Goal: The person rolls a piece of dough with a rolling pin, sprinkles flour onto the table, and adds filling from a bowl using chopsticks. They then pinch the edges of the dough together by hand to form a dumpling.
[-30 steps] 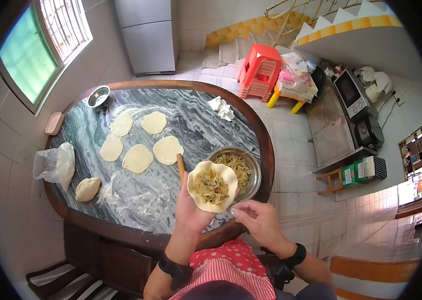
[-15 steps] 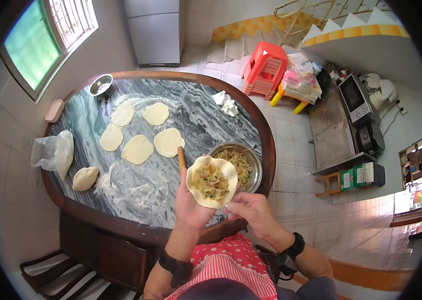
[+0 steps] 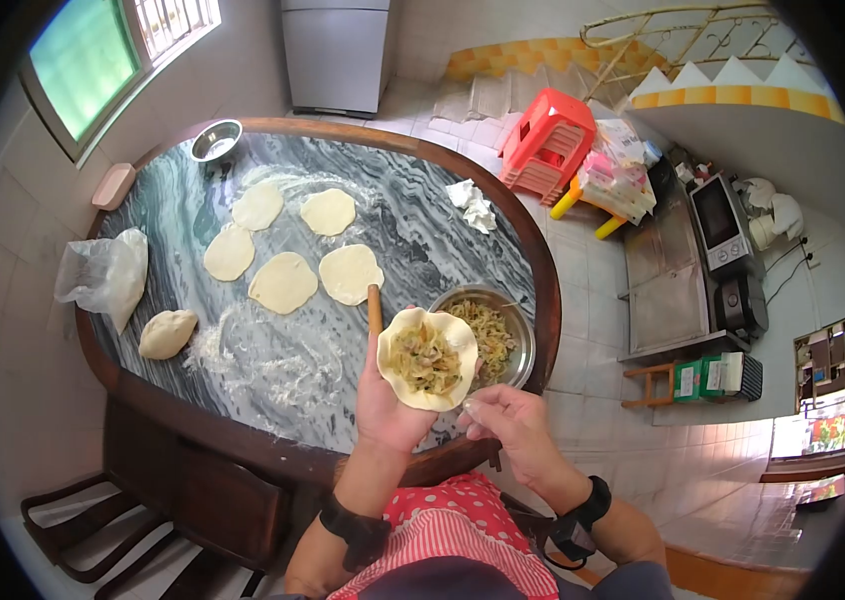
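My left hand [image 3: 388, 410] holds a round dough wrapper [image 3: 409, 392] from below, its edge cupped upward around a mound of shredded filling [image 3: 427, 358]. At the wrapper's lower right, my right hand [image 3: 505, 415] has its thumb and fingers pinched together; what lies between them is too small to make out. Behind the wrapper, a metal bowl [image 3: 526, 345] contains more filling. A wooden rolling pin [image 3: 375, 308] shows beyond my left hand. Several flat dough rounds [image 3: 284, 283] lie on the marble table [image 3: 423, 260].
A dough lump [image 3: 168, 334] and plastic bag [image 3: 118, 280] are at the table's left. A small metal bowl [image 3: 217, 141], pink dish [image 3: 114, 186] and crumpled tissue [image 3: 471, 205] are farther back. Red stools [image 3: 548, 145] stand beyond the table; a wooden chair [image 3: 173, 500] is lower left.
The camera view has shifted slightly. My right hand has moved slightly away from the wrapper's lower edge, while my left hand still holds the wrapper with its filling.
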